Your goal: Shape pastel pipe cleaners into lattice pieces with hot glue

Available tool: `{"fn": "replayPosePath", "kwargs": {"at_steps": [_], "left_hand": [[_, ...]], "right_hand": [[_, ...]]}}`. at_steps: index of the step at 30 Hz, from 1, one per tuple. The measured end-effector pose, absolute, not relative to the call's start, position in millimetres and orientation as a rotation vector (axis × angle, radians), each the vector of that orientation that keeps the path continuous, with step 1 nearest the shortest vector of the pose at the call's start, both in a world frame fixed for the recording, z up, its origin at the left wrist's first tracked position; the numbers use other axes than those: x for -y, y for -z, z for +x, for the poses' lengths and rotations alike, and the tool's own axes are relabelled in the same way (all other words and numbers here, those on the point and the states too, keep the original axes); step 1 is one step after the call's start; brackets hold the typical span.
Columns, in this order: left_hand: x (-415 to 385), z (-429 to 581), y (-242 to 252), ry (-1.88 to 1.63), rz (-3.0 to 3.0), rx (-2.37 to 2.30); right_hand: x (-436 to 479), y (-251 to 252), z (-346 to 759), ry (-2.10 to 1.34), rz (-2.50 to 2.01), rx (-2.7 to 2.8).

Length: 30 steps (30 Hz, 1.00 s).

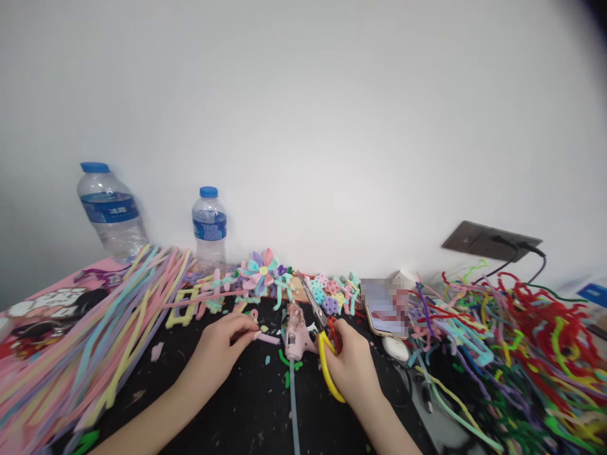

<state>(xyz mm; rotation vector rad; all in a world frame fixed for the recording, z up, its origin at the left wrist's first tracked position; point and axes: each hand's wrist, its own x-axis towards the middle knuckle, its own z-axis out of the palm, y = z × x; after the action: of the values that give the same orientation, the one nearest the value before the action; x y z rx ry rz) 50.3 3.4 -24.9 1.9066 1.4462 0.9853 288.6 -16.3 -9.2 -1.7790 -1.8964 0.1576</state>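
Note:
Between the fingertips of my left hand (226,344) is a short lilac pipe cleaner (268,339), its free end pointing right. My right hand (353,363) is closed around a pair of scissors (327,360) with yellow and red handles. The scissor blades point up and to the left, away from me. Between the two hands lies a pink hot glue gun (296,338), a long glue stick (294,404) sticking out of its back toward me. Green pipe cleaner scraps (287,361) lie beside it on the black mat (227,417).
Long pastel pipe cleaners (128,316) are heaped at the left, with two water bottles (208,227) behind. A pipe-cleaner flower (263,272) and small shaped pieces line the wall. At right are a phone (386,316), a white earbud case (395,349) and a tangled colourful pile (535,354).

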Motion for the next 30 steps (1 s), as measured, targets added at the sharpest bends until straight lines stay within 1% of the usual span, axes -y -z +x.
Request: {"fn": "replayPosePath", "kwargs": {"at_steps": [15, 21, 30], "left_hand": [[-2.4, 50.2, 23.2, -0.995, 1.914, -1.453], [-2.8, 50.1, 22.9, -1.016, 1.89, -1.471], [1.9, 52.9, 19.8, -1.076, 1.976, -1.265]], "right_hand": [[16.8, 7.2, 290.3, -0.106, -1.812, 1.922], [13.2, 6.1, 297.7, 0.014, -1.697, 1.993], [11.5, 10.0, 299.0, 0.012, -1.598, 2.042]]}}
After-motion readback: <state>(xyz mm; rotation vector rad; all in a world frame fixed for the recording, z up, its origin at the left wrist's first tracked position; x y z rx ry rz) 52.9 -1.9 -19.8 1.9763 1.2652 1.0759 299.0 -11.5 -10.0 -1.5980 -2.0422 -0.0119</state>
